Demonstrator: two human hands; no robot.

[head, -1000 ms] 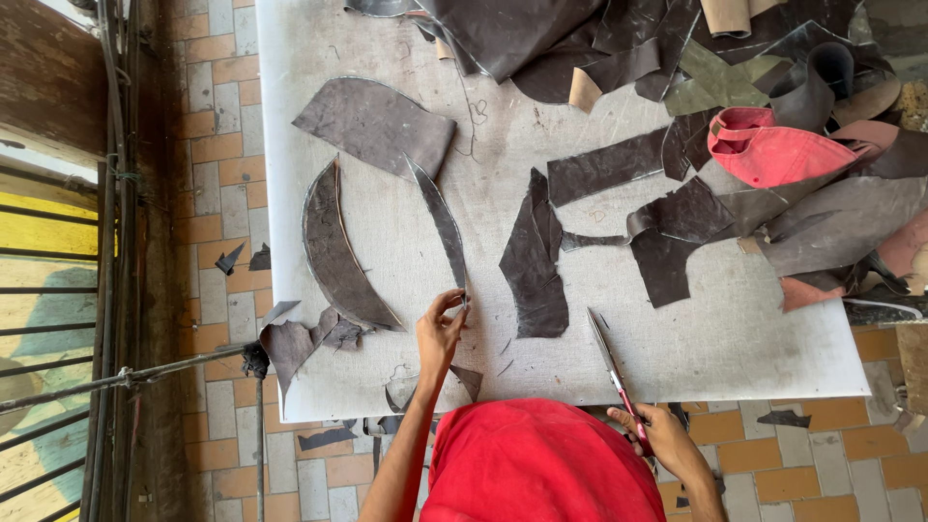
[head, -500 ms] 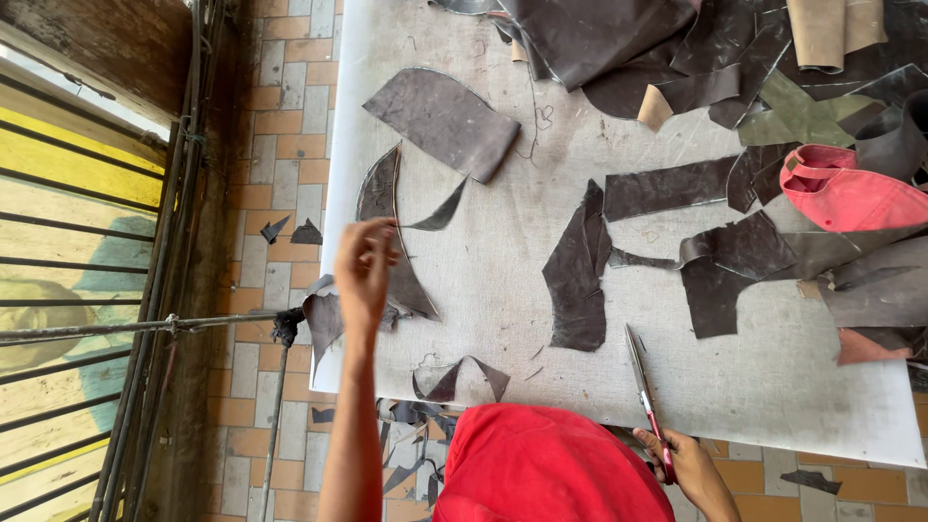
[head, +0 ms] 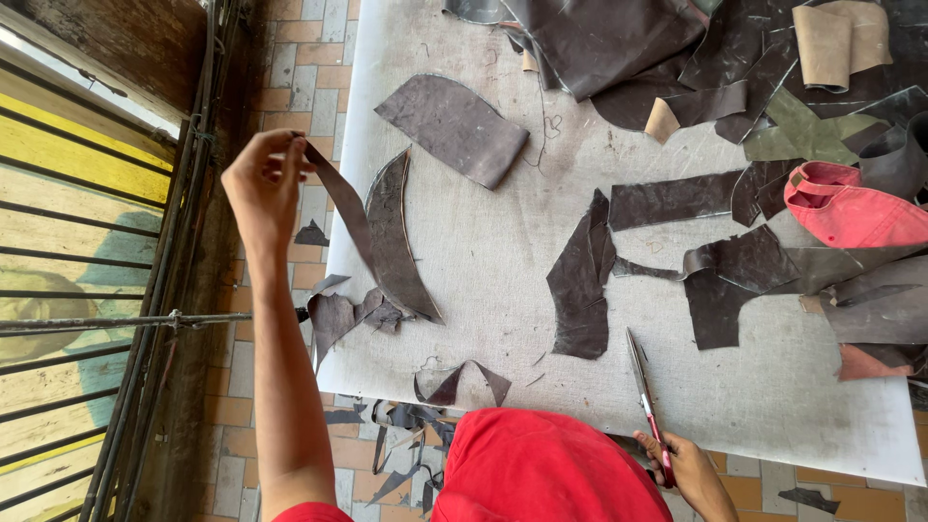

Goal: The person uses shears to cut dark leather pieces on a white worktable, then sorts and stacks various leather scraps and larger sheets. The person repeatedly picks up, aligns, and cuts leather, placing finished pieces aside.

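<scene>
My left hand (head: 263, 179) is raised beyond the left edge of the white table (head: 503, 261) and pinches one end of a long dark leather strip (head: 340, 208), which hangs down from my fingers. Next to the strip, a curved dark leather piece (head: 393, 242) lies along the table's left side. My right hand (head: 681, 469) rests at the near edge and holds red-handled scissors (head: 646, 398), blades pointing onto the table. A dark leather offcut (head: 580, 280) lies just beyond the scissor tips.
Many dark leather pieces (head: 599, 39) are heaped at the far and right side, with a red leather piece (head: 851, 208) and tan rolls (head: 836, 39). Scraps (head: 343, 314) hang off the near-left corner and litter the tiled floor (head: 290, 68). A metal railing (head: 145, 319) runs along the left.
My left hand has lifted from the table near the front edge and swung out left past the edge, carrying the leather strip with it. The right hand with the scissors has stayed put.
</scene>
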